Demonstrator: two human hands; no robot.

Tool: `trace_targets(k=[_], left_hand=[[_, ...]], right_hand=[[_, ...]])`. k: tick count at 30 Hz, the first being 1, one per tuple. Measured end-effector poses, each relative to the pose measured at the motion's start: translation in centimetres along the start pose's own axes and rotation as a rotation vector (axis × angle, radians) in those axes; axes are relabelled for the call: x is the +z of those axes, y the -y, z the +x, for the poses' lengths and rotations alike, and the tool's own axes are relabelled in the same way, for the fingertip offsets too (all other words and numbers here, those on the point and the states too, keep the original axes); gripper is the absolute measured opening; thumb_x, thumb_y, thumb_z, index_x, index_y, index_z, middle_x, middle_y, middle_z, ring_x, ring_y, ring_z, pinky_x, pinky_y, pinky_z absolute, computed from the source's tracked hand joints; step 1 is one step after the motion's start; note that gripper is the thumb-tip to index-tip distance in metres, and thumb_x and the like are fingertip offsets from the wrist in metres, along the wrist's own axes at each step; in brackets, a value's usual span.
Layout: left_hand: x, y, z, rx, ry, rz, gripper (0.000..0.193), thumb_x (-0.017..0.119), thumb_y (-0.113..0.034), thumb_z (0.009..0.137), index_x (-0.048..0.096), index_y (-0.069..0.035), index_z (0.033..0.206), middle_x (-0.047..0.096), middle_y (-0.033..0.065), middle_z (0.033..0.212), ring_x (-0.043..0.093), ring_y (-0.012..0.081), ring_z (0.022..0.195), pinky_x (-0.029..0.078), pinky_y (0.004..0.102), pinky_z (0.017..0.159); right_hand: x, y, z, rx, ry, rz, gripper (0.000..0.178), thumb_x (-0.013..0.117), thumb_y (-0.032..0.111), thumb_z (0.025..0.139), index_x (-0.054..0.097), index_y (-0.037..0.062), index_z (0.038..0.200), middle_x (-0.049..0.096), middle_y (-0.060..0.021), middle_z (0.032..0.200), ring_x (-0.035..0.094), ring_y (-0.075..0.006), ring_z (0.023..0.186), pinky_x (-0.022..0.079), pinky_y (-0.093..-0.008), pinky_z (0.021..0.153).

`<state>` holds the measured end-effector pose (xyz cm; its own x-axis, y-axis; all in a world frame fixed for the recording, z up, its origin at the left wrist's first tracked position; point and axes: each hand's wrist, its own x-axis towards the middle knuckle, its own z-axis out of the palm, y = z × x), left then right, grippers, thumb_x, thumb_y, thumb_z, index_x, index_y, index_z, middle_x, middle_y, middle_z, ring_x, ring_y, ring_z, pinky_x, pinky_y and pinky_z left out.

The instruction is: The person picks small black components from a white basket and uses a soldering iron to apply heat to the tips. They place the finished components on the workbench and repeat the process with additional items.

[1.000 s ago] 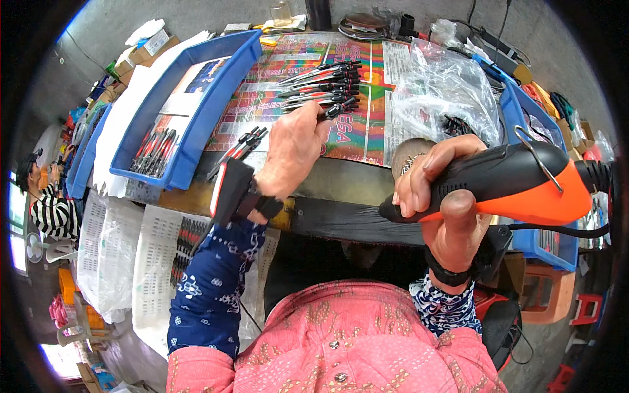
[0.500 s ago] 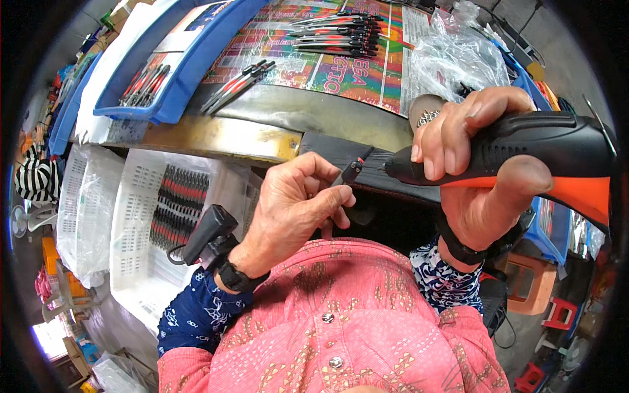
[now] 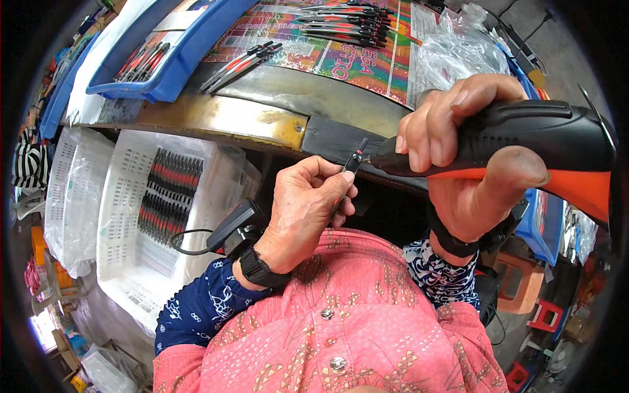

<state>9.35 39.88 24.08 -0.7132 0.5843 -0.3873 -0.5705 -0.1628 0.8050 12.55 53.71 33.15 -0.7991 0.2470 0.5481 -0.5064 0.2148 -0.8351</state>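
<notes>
My left hand (image 3: 306,213) pinches a small black and red pen-like part (image 3: 354,160) and holds it upright, close to my chest. My right hand (image 3: 473,167) grips a black and orange power screwdriver (image 3: 531,141), whose tip touches the top of that part. Both hands hover below the edge of the workbench (image 3: 262,121). A black device (image 3: 237,227) is strapped at my left wrist, with a cable hanging from it.
On the bench lie a colourful mat (image 3: 341,52) with several black and red parts (image 3: 341,23), a blue tray (image 3: 167,56) with more of them, and clear plastic bags (image 3: 458,52). White plastic baskets (image 3: 141,216) stand at lower left, one holding rows of such parts.
My left hand came back from the bench with one part and brought it near my chest. The screwdriver tip now meets the part, and the view has tilted downward.
</notes>
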Motion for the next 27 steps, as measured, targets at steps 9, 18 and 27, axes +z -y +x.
trace_targets(k=[9,18,27], left_hand=[[0.2,0.0,0.0,-0.032,0.016,0.007,0.010,0.059,-0.013,0.088,0.056,-0.004,0.088,0.059,0.0033,0.073,0.050,0.0065,0.056,0.035,0.0175,0.045],[0.2,0.2,0.1,-0.021,0.010,-0.012,0.010,0.059,-0.013,0.087,0.055,-0.004,0.086,0.059,0.0033,0.072,0.047,0.0063,0.054,0.034,0.0177,0.044],[0.7,0.2,0.0,-0.056,-0.036,-0.041,0.008,0.059,-0.011,0.086,0.054,-0.004,0.084,0.056,0.0029,0.069,0.044,0.0066,0.052,0.033,0.0185,0.043]], right_hand=[[-0.2,-0.5,-0.1,0.027,0.046,-0.008,0.070,0.048,0.071,0.076,0.045,0.0048,0.098,0.045,-0.0008,0.066,0.047,-0.0117,0.053,0.043,-0.0290,0.058],[-0.3,-0.9,-0.1,0.059,0.061,0.053,0.070,0.049,0.071,0.075,0.044,0.0052,0.099,0.045,-0.0009,0.067,0.048,-0.0121,0.055,0.042,-0.0293,0.059],[0.5,-2.0,0.3,-0.010,-0.033,0.053,0.068,0.051,0.071,0.075,0.043,0.0063,0.094,0.045,-0.0008,0.065,0.047,-0.0115,0.052,0.042,-0.0292,0.057]])
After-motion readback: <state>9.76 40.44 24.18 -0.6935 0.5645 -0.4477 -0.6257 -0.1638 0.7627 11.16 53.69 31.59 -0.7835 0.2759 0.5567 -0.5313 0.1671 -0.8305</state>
